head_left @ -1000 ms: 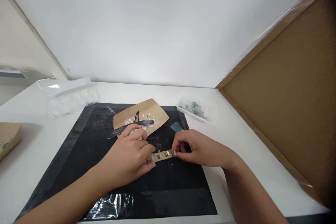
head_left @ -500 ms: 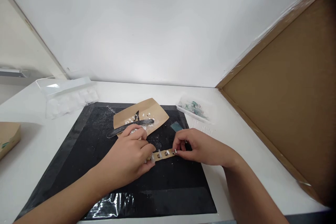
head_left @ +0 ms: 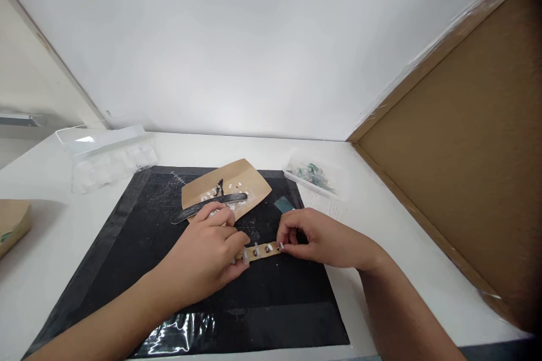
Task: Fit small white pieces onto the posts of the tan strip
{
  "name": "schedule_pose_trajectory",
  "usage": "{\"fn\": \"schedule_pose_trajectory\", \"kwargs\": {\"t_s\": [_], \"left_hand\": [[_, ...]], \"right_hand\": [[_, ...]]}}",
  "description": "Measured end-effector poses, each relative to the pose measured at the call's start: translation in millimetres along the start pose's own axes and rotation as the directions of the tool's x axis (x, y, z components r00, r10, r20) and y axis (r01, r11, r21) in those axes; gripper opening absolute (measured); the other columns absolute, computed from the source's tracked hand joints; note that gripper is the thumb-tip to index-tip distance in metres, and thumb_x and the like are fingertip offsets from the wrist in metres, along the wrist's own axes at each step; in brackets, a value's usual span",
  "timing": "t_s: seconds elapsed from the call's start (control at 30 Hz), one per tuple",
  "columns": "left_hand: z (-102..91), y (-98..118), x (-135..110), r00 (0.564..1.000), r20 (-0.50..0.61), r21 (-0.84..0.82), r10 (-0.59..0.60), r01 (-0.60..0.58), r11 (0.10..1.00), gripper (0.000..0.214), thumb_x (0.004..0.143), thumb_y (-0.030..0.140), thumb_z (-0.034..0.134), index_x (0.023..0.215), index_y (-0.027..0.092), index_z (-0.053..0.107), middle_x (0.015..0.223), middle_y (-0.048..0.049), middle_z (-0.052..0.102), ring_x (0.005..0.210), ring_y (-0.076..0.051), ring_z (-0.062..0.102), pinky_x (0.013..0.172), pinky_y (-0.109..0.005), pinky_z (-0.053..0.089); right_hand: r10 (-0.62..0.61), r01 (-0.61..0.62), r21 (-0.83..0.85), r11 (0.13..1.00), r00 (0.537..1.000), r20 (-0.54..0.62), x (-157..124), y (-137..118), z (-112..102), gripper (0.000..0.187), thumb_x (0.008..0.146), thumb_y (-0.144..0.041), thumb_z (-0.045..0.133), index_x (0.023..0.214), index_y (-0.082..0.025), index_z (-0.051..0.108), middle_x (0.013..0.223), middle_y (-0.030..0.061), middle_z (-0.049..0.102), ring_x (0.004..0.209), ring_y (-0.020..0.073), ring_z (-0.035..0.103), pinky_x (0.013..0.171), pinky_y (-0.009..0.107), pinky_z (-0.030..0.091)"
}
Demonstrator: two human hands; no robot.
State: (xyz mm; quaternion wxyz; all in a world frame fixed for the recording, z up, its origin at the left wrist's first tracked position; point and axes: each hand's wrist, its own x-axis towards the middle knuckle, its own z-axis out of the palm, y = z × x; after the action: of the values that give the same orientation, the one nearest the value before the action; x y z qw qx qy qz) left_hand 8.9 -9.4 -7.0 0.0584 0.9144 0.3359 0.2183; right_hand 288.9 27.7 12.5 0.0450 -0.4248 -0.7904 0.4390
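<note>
A narrow tan strip (head_left: 262, 250) lies across the black mat, carrying a row of small round metallic pieces with pale, nail-shaped tips on them. My left hand (head_left: 214, 245) is closed around the strip's left end, which its fingers partly hide. At the opposite end, the thumb and forefinger of my right hand (head_left: 302, 237) pinch a small white piece, apparently a nail tip (head_left: 282, 246), against the strip. Behind my left hand, a dark nail file (head_left: 207, 207) rests across a brown paper sheet (head_left: 243, 172) scattered with white bits.
The black mat (head_left: 271, 316) covers the white table's middle. A clear tray (head_left: 311, 175) of greenish wrapped pieces stands back right, near a small teal piece (head_left: 284, 204). A clear case (head_left: 112, 161) sits back left, a brown box (head_left: 12, 223) far left. Cardboard (head_left: 457, 141) rises at right.
Both hands keep nearly the same places on the strip. The small white piece at my right fingertips looks slightly turned; the view has shifted a little.
</note>
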Motion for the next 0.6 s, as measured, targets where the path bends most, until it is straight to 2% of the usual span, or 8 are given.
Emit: {"fn": "schedule_pose_trajectory", "kwargs": {"t_s": [0.23, 0.37, 0.43, 0.5, 0.6], "left_hand": [[-1.9, -1.9, 1.3, 0.999, 0.034, -0.006, 0.022, -0.021, 1.000, 0.013, 0.091, 0.030, 0.076, 0.099, 0.020, 0.074, 0.078, -0.0030, 0.071, 0.094, -0.025, 0.061, 0.104, -0.047, 0.040], [-8.5, -1.8, 0.6, 0.999, 0.049, -0.047, 0.020, -0.018, 0.999, 0.032, 0.088, 0.050, 0.079, 0.102, 0.022, 0.074, 0.081, -0.0020, 0.073, 0.101, -0.027, 0.063, 0.119, -0.058, 0.025], [-12.4, -1.6, 1.2, 1.000, 0.020, -0.062, 0.012, -0.010, 0.998, 0.032, 0.089, 0.052, 0.077, 0.103, 0.023, 0.074, 0.081, -0.0009, 0.073, 0.101, -0.026, 0.064, 0.121, -0.060, 0.019], [-15.3, -1.8, 2.1, 0.999, -0.031, -0.058, 0.012, -0.013, 0.998, 0.021, 0.095, 0.043, 0.072, 0.101, 0.023, 0.073, 0.081, -0.0001, 0.073, 0.100, -0.025, 0.065, 0.119, -0.057, 0.022], [-17.6, -3.5, 3.3, 0.991, -0.132, -0.028, 0.018, -0.022, 0.999, 0.010, 0.101, 0.029, 0.065, 0.096, 0.024, 0.073, 0.085, 0.0005, 0.075, 0.099, -0.023, 0.065, 0.116, -0.053, 0.025]], "right_hand": [[0.002, -0.002, 0.014, 1.000, 1.000, -0.007, -1.2, 1.9, 0.2, 0.009, 0.091, -0.029, 0.069, 0.094, -0.021, 0.074, 0.083, 0.0013, 0.072, 0.072, 0.0149, 0.064, 0.064, 0.026, 0.048], [0.004, -0.001, 0.065, 0.998, 0.999, -0.051, -5.7, 4.0, -7.2, 0.020, 0.087, -0.033, 0.074, 0.104, -0.022, 0.072, 0.095, 0.0031, 0.074, 0.081, 0.0173, 0.067, 0.070, 0.028, 0.053], [0.006, 0.003, 0.066, 0.998, 0.992, -0.123, -8.0, 6.9, -13.4, 0.026, 0.087, -0.038, 0.076, 0.107, -0.022, 0.071, 0.092, 0.0028, 0.074, 0.083, 0.0183, 0.067, 0.073, 0.030, 0.053], [0.008, 0.001, 0.037, 0.999, 0.971, -0.239, -9.0, 11.0, -19.9, 0.026, 0.091, -0.045, 0.072, 0.102, -0.022, 0.072, 0.089, 0.0034, 0.073, 0.082, 0.0191, 0.066, 0.073, 0.031, 0.052], [0.005, -0.027, -0.041, 0.999, 0.887, -0.461, -7.6, 18.2, -27.4, 0.033, 0.094, -0.055, 0.067, 0.091, -0.022, 0.074, 0.089, 0.0051, 0.074, 0.080, 0.0203, 0.064, 0.071, 0.033, 0.049]]}}
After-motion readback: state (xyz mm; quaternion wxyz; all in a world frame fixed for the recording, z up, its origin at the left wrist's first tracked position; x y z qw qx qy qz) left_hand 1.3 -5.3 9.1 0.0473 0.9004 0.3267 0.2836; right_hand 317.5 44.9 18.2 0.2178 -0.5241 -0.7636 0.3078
